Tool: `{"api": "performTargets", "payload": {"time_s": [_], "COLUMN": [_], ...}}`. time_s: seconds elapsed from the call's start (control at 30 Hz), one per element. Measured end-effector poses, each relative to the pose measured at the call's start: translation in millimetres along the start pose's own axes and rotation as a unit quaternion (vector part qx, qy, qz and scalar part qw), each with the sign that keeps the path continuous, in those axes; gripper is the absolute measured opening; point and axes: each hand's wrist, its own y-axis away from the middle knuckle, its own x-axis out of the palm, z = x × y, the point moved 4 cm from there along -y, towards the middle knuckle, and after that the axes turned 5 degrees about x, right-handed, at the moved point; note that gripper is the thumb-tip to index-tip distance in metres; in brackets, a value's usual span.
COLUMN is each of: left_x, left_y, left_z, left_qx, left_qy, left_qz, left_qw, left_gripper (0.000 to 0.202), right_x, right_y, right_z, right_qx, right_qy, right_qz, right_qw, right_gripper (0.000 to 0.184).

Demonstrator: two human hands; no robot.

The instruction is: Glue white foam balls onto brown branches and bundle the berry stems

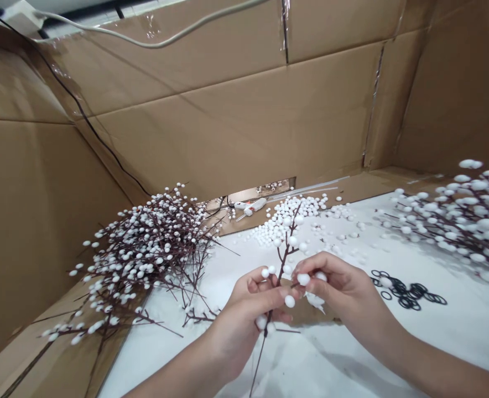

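My left hand (244,318) is closed around a thin brown berry branch (285,257), which stands nearly upright with white berries along its twigs. Thumb and fingers of my right hand (339,284) pinch a white berry (303,279) on the right side of the branch, close to my left thumb. Another white berry (321,276) shows at the right fingers; whether it is held too I cannot tell. Loose white berries (298,209) lie in a pile behind the branch.
A heap of berry branches (153,237) lies at the left, and more branches (468,215) at the right. Black rubber rings (410,293) rest right of my hands. A glue gun (250,208) lies near the cardboard wall (228,121). A cable (173,40) runs along the top.
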Motion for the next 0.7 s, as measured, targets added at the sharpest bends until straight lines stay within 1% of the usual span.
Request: {"api": "performTargets", "payload": {"time_s": [0.07,0.2,0.3,0.5,0.7], "left_x": [1.0,3.0,2.7,0.8,1.9], "left_y": [1.0,2.4,2.0,1.4,2.0], "left_z": [-0.4,-0.7,0.6,1.5,0.6], "left_qx": [0.004,0.019,0.018,0.017,0.021], "left_qy": [-0.001,-0.003,0.002,0.007,-0.009], "left_qz": [0.005,0.026,0.023,-0.001,0.014], "left_qw": [1.0,0.999,1.0,1.0,1.0], "left_gripper": [0.015,0.012,0.013,0.02,0.019], "right_x": [-0.3,-2.0,-2.2,-2.1,-1.9], "right_y": [0.5,1.5,1.2,0.4,3.4], "right_z": [-0.4,-2.2,-4.2,-9.4,-7.4], "right_qx": [-0.014,-0.04,-0.056,-0.061,-0.076], "right_qy": [0.009,0.059,0.085,0.082,0.084], "right_qz": [0.002,-0.014,-0.013,0.0,-0.021], "right_qw": [1.0,0.997,0.995,0.995,0.993], "right_gripper": [0.014,0.014,0.018,0.021,0.021]}}
